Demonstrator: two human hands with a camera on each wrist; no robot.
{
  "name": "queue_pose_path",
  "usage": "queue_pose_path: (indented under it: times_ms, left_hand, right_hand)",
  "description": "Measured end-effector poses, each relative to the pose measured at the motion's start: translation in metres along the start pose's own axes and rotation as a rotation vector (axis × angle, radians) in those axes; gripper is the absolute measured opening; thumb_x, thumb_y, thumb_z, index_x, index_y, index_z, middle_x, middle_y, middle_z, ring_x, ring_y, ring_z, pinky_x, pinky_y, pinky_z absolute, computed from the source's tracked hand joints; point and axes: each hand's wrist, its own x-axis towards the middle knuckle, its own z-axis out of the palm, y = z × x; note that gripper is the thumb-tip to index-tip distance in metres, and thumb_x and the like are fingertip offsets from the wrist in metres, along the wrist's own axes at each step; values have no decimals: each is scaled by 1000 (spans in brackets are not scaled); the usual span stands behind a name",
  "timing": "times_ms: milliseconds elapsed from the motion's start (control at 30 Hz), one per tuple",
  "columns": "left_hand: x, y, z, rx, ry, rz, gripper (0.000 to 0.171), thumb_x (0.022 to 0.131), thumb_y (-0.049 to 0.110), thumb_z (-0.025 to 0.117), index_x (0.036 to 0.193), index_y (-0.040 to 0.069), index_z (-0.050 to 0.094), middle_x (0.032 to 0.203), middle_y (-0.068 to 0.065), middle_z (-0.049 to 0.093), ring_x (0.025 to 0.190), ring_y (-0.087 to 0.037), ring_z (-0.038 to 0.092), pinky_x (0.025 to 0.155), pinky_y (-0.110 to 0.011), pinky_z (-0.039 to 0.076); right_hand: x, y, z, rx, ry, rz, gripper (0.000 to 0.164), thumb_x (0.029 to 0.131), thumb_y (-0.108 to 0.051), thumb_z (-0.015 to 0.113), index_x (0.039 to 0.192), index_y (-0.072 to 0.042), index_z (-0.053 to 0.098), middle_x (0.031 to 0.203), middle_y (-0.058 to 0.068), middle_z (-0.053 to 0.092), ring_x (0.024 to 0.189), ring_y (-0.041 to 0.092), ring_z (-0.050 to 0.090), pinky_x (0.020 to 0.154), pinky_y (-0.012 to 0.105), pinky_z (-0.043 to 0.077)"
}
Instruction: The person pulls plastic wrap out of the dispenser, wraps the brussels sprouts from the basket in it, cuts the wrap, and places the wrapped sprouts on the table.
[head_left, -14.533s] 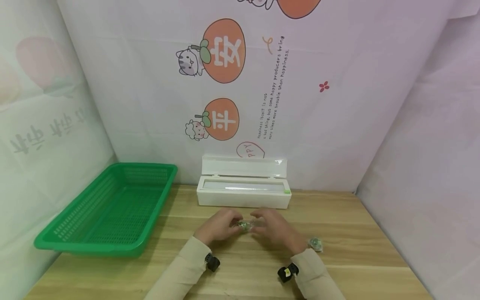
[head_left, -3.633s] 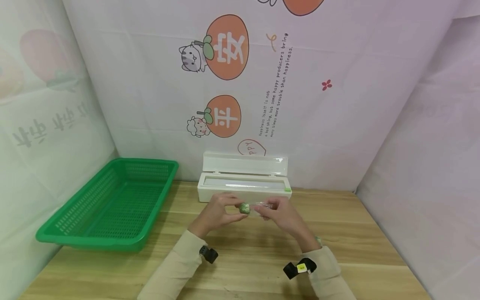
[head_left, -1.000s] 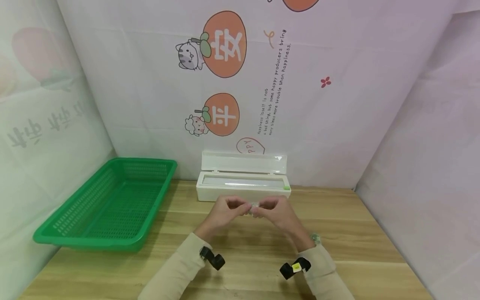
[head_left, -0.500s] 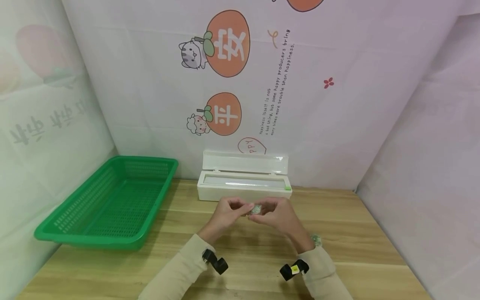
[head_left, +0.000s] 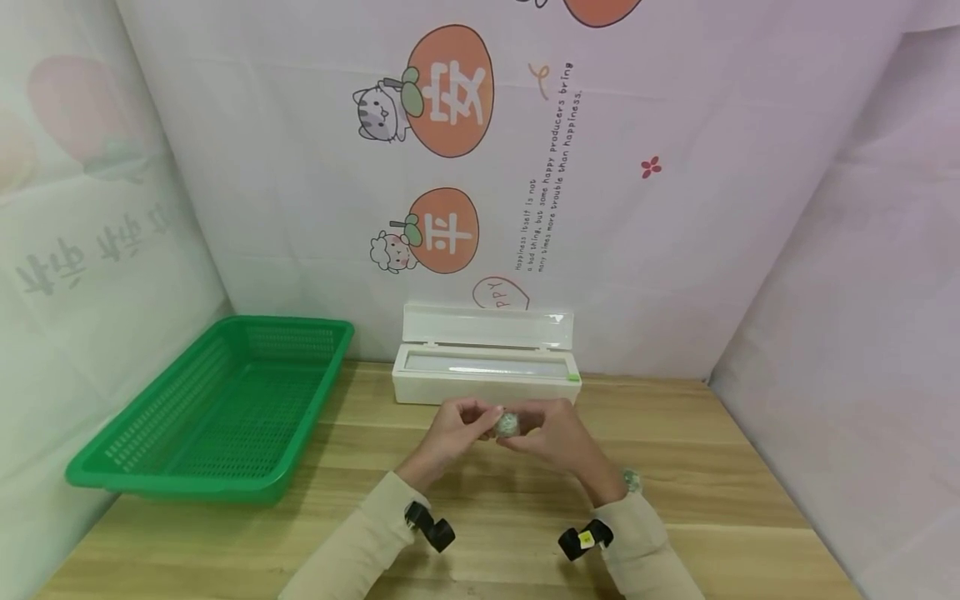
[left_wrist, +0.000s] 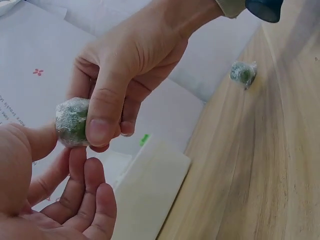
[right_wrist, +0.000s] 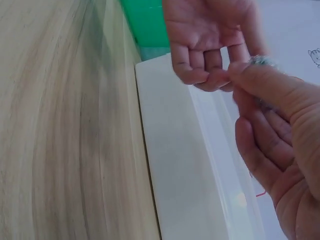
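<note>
A small round green item wrapped in clear film (head_left: 507,425) is held up over the table in front of the white box. My left hand (head_left: 450,435) pinches its left side, thumb against the film. From the other side my right hand (head_left: 553,435) grips it between thumb and fingers. In the left wrist view, wrinkled film lies close around the green item (left_wrist: 71,122), with the right thumb pressed on it. The right wrist view shows little of the wrapped item (right_wrist: 263,62) above the right thumb.
Behind the hands stands a white cling film box (head_left: 487,389), its lid (head_left: 487,327) raised. A second wrapped green item (head_left: 633,481) lies on the wooden table (head_left: 720,467) beside the right wrist. To the left is a green basket (head_left: 277,479). Printed cloth walls enclose the table.
Earlier both hands were low over the film; then the left held the green item while the right gathered film. Now film hugs it, and more of it shows between the fingers than a second ago.
</note>
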Motion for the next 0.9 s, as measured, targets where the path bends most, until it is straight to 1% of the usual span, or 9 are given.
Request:
queue_pose_path:
  times_ms: [100, 167, 300, 367, 433, 500, 600, 700, 900]
  left_hand:
    - [1, 0, -3, 94, 10, 21, 28, 104, 30, 69, 107, 3, 75, 94, 1, 74, 85, -12, 66, 80, -27, 58]
    - [0, 2, -7, 198, 41, 94, 23, 103, 30, 70, 108, 9, 76, 98, 1, 75, 89, -12, 67, 81, -28, 58]
    - [-2, 9, -14, 465, 57, 442, 14, 98, 22, 77, 110, 15, 78, 107, -1, 76, 99, -13, 69, 88, -29, 60]
    - [-3, 12, -16, 585, -3, 622, 20, 95, 19, 80, 115, 13, 79, 112, -1, 75, 106, -14, 68, 92, -30, 60]
    - [-4, 14, -16, 695, -76, 749, 26, 93, 18, 82, 118, 12, 79, 116, -1, 72, 111, -15, 65, 95, -30, 59]
    - [-4, 15, -17, 774, -122, 802, 30, 93, 20, 82, 122, 13, 79, 119, 1, 70, 114, -15, 63, 96, -28, 58]
    - [-5, 13, -19, 819, -144, 811, 34, 92, 20, 83, 125, 12, 78, 120, 1, 71, 113, -13, 65, 95, -24, 58]
    - [-3, 10, -22, 800, -150, 827, 38, 90, 19, 84, 126, 10, 77, 118, -1, 73, 108, -12, 68, 92, -23, 59]
    - [1, 10, -28, 723, -191, 863, 37, 88, 19, 84, 123, 5, 78, 113, -4, 74, 98, -12, 71, 80, -32, 64]
  right_hand:
    - [1, -2, 1, -19, 2, 36, 24, 86, -17, 89, 107, -9, 81, 97, 6, 82, 79, 6, 76, 73, 27, 65]
    - [2, -2, 1, -36, 5, 70, 19, 85, -19, 90, 101, -12, 81, 92, 2, 81, 77, 5, 75, 71, 24, 63]
    - [2, -3, 1, -105, 22, 113, 14, 84, -23, 91, 90, -19, 80, 82, -6, 78, 71, 2, 71, 67, 21, 61]
    - [2, -3, 2, -137, 22, 101, 14, 84, -24, 91, 88, -19, 79, 79, -8, 76, 69, 1, 69, 65, 20, 60]
    - [2, -4, 2, -160, 13, 68, 15, 84, -26, 91, 89, -18, 79, 78, -7, 76, 69, -1, 68, 65, 20, 60]
    - [3, -5, 3, -173, 5, 38, 18, 85, -29, 90, 92, -16, 80, 78, -7, 75, 69, -2, 67, 65, 19, 59]
    - [3, -6, 4, -167, 6, 23, 23, 85, -31, 90, 97, -13, 81, 80, -6, 76, 70, -2, 68, 66, 19, 59]
    - [2, -5, 4, -139, 12, 40, 22, 85, -27, 90, 99, -12, 81, 84, -3, 77, 72, 0, 70, 67, 19, 60]
    - [0, -2, 3, -39, -13, 90, 20, 88, -20, 88, 103, -11, 80, 95, 4, 80, 84, 9, 77, 74, 22, 63]
